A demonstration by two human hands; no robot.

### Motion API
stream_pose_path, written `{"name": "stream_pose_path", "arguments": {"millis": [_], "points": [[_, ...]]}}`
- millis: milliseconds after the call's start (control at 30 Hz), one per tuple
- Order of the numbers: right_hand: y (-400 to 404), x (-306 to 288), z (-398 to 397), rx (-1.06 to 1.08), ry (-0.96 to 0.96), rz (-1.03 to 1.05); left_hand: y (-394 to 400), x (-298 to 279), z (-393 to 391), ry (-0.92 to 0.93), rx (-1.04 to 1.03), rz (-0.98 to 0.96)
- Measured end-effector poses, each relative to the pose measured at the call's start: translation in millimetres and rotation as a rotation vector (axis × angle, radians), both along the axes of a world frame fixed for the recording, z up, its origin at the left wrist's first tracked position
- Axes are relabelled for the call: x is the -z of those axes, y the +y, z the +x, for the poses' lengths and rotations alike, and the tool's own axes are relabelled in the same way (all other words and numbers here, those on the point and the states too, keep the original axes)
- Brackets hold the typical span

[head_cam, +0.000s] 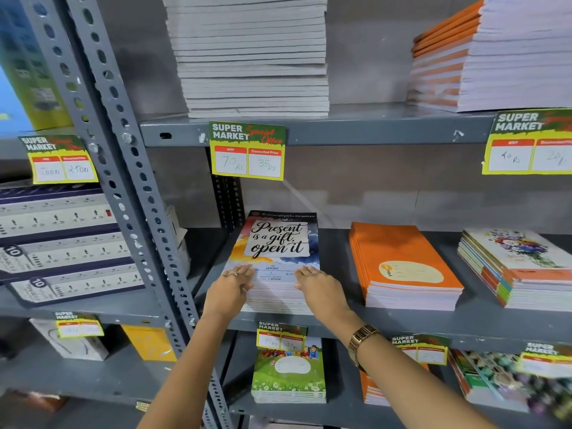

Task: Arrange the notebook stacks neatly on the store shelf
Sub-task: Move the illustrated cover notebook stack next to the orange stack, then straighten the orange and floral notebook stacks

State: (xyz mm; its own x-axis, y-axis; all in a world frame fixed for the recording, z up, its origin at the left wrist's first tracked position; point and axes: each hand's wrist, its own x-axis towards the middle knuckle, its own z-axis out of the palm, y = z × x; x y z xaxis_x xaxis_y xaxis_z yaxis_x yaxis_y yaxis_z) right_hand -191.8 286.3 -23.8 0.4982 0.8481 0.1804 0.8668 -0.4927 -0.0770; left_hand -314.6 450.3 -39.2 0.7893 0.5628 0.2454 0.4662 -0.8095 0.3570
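A stack of notebooks with a "Present is a gift, open it" cover [278, 243] lies on the middle grey shelf [464, 323]. My left hand [230, 289] grips its front left corner, fingers on the top cover and thumb against the stack's edge. My right hand [318, 289] holds the front right corner the same way, with a gold watch on that wrist. To the right lie an orange notebook stack [402, 264] and a floral-cover notebook stack [520, 264].
The upper shelf carries a tall grey-white stack [253, 57] and an orange-edged stack [495, 57]. Price tags [247, 150] hang from the shelf edges. A perforated metal upright [123, 168] stands left, with power-strip boxes [62, 243] beyond it. The lower shelf has green-cover notebooks [288, 373].
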Motion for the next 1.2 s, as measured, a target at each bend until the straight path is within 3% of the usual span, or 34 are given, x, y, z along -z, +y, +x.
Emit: {"name": "stream_pose_path", "arguments": {"millis": [467, 867, 1033, 1200], "points": [[0.4, 5.2, -3.0, 0.010, -0.062, 0.013, -5.1, -1.9, -1.8, -0.050, -0.009, -0.007], [-29.2, 8.9, 4.1, 0.037, -0.080, 0.098, -11.2, -6.3, -3.6, 0.013, 0.005, -0.063], [-84.2, 19.1, 33.2, 0.126, -0.134, 0.038, -48.0, -0.5, 7.6, 0.010, 0.011, 0.098], [-134.6, 18.0, 70.6, 0.274, -0.159, 0.110, -95.1, -3.8, 43.3, 0.044, 0.077, 0.306]]}}
